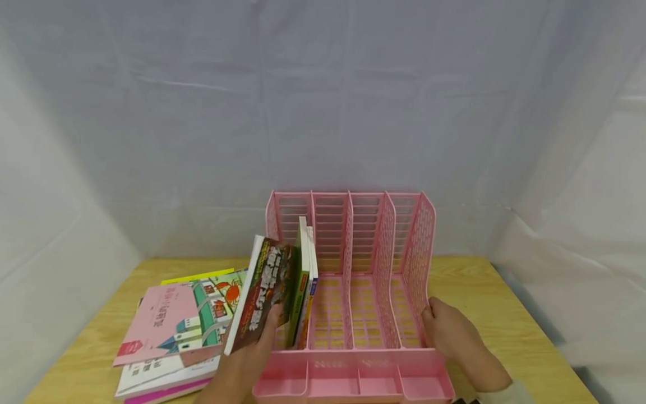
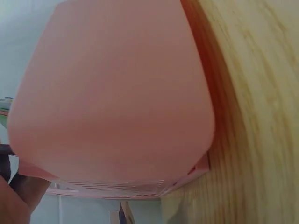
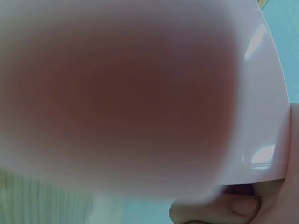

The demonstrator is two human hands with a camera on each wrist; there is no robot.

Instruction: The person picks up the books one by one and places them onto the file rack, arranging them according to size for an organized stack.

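My left hand (image 1: 247, 359) grips a dark-covered book (image 1: 264, 292), thumb across its cover. The book is tilted at the left side of a pink file rack (image 1: 375, 357). Beside it, a green-spined book (image 1: 304, 264) and a thin white book (image 1: 313, 269) stand upright in the leftmost compartment. On the far side, my right hand (image 1: 454, 331) grips the rack's right wall, fingers curled at its edge. In the left wrist view, the rack's pink plastic (image 2: 112, 93) fills most of the frame. Pink plastic (image 3: 264, 93) also blocks much of the right wrist view, partly blurred.
Left of the rack, a loose pile of books lies on the wooden table (image 1: 504, 336), with a pink picture book (image 1: 161, 320) on top. Shallow trays (image 1: 333, 386) run along the rack's front. White sheeting (image 1: 323, 112) hangs behind and at both sides.
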